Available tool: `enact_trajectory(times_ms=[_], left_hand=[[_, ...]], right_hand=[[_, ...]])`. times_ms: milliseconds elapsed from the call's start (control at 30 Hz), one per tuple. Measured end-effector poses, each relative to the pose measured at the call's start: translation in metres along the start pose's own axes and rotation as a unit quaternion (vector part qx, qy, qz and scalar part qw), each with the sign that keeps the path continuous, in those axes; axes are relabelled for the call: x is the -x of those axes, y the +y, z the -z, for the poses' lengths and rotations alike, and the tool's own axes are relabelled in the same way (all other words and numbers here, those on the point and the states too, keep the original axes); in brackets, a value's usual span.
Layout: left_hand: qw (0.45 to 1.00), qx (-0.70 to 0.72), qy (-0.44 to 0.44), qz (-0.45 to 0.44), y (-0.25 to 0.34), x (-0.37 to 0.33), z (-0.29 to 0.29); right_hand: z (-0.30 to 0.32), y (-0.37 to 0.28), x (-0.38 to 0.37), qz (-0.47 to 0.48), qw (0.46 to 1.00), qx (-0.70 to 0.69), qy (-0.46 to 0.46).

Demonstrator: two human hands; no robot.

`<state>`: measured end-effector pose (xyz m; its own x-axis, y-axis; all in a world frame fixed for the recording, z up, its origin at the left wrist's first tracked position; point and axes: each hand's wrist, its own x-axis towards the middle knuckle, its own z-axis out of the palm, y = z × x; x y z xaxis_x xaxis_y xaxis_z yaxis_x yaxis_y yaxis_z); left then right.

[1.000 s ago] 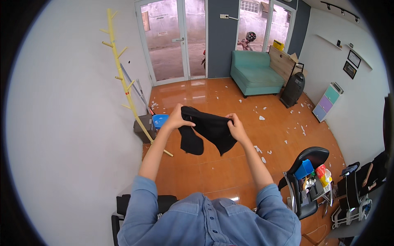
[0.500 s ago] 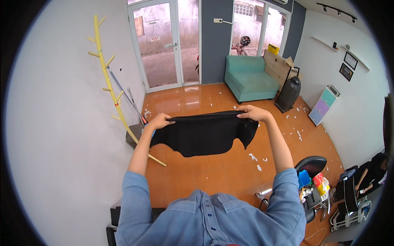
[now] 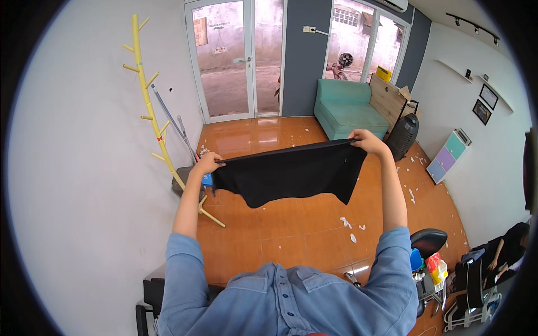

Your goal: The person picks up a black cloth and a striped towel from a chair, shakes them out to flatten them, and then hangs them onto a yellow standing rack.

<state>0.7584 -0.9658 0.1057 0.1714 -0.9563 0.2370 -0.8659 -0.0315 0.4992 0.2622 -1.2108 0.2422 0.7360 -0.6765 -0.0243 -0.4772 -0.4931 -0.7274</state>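
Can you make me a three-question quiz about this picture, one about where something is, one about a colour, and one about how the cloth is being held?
1. Where is the sofa?
A. by the glass doors at the far wall
B. under the coat rack
C. beside the office chair

2. What colour is the cloth?
A. yellow
B. black
C. teal

3. How is the cloth held?
A. bunched in one hand
B. lying on the floor
C. stretched out between both hands

Answers:
1. A, the teal sofa stands at the far wall next to the glass doors.
2. B, the cloth is black, unlike the yellow coat rack.
3. C, the left hand and the right hand each pinch a top corner, and the cloth hangs spread in the air above the floor.
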Motion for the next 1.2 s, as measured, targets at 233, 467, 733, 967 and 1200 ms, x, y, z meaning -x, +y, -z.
enact_trajectory(times_ms=[233,467,733,967,1200], left_hand=[[0.972,0.224,0.011,0.069,-0.025,0.021,0.027],[0.790,0.581,-0.006,0.195,-0.002,0.023,0.022],[0.577,0.770,-0.107,0.248,0.056,-0.008,-0.075],[0.436,0.842,-0.175,0.264,0.179,-0.020,-0.156],[0.464,0.828,-0.173,0.263,0.251,-0.036,-0.157]], right_hand=[[0.028,0.038,0.035,0.132,0.982,-0.089,0.100],[0.009,0.071,0.063,0.053,0.862,-0.482,0.148],[-0.091,0.065,0.039,-0.082,0.742,-0.616,0.253],[-0.181,-0.003,0.032,-0.036,0.814,-0.500,0.294],[-0.223,-0.033,0.036,0.062,0.929,-0.127,0.343]])
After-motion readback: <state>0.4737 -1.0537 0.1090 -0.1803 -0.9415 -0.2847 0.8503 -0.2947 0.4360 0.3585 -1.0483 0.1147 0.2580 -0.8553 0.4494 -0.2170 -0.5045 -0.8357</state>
